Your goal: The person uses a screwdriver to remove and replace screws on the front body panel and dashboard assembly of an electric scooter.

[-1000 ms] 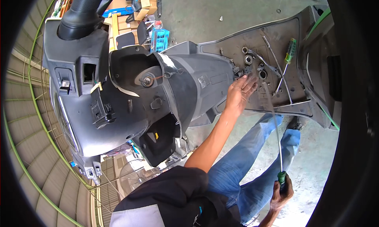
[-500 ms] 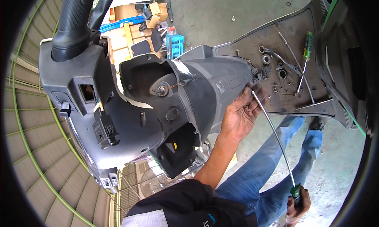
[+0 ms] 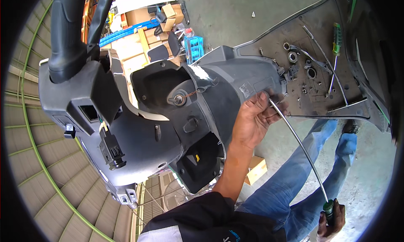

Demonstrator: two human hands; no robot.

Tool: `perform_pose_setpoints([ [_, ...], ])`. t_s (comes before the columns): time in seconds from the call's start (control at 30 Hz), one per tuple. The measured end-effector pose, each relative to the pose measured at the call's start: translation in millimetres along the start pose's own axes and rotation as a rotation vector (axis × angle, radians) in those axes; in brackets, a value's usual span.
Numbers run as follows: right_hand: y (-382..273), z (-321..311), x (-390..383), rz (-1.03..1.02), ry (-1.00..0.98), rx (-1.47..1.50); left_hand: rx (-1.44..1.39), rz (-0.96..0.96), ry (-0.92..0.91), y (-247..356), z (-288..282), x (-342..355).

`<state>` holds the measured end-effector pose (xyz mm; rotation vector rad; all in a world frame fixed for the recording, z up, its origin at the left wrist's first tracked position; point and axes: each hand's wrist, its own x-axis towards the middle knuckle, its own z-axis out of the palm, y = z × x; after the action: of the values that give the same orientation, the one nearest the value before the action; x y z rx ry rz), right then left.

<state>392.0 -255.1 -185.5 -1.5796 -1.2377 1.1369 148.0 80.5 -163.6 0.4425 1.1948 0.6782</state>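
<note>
At the far left a black handlebar grip point(image 3: 67, 36) is standing up above the scooter's dark grey front cover point(image 3: 139, 128), and a small black plug connector point(image 3: 110, 147) is hanging off the cover's lower left edge. In the middle of the cover the ignition key slot point(image 3: 178, 100) is sitting in a deep round recess, with an open black storage pocket point(image 3: 201, 160) below it. Behind the cover, cardboard boxes point(image 3: 134, 48) and a blue plastic crate point(image 3: 194, 47) are lying on the concrete floor point(image 3: 235, 15).

The left hand point(image 3: 256, 118) is resting against the right side of the cover, fingers loosely curled, their tips steadying the upper end of a long screwdriver's metal shaft point(image 3: 299, 147). The shaft is running down and to the right, across the person's blue jeans point(image 3: 294, 187), to its green handle point(image 3: 328, 207). The right hand point(image 3: 331, 220) is closed in a fist around that handle at the lower edge.

To the right of the left hand the grey floorboard panel point(image 3: 269, 36) is lying flat, carrying loose parts: a bearing ring point(image 3: 292, 57), small bolts and brackets, a bent metal rod point(image 3: 326, 59) and a second green-handled screwdriver point(image 3: 336, 34). A brown cardboard box point(image 3: 256, 168) is lying on the floor under the left forearm.
</note>
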Motion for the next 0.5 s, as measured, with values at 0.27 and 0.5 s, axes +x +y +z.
perform_pose_setpoints([
  [0.27,-11.9,-6.5,9.9,0.306,0.034,0.094,0.094,-0.039,0.045,-0.5,-0.3,-5.3],
  [0.5,-20.1,-16.2,-2.1,0.372,-0.021,0.257,-0.115,0.078,0.019,-4.9,-0.1,-31.0],
])
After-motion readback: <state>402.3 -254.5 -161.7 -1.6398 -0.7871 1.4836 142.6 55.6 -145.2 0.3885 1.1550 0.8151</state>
